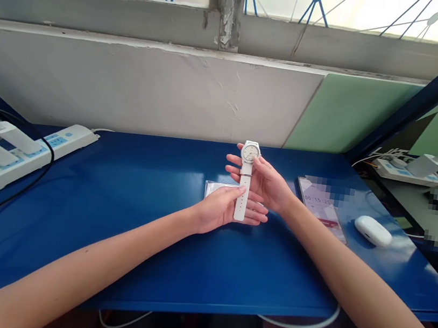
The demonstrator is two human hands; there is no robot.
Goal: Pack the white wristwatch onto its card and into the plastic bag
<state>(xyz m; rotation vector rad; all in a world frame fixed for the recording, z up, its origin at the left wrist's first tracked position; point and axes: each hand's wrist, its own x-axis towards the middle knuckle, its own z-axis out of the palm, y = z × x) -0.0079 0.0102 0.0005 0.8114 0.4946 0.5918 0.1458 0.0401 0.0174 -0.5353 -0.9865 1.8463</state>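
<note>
A white wristwatch [250, 153] with a round pale dial is held up over the blue desk [140, 174], its strap hanging down toward me. The thumb of my left hand [218, 210] presses on the lower strap, with the fingers stretched behind it. Higher up, my right hand [267, 181] holds the watch near its case, thumb at the edge of the dial and fingers behind. Beneath and behind my hands lies a clear plastic packet [211, 187], mostly covered by them.
On the left is a white power strip [78, 139] with plugged-in chargers and a black cable. At the right lie a phone [321, 205] and a white earbud case [373, 231]. A second power strip [405, 173] sits beyond the blue post.
</note>
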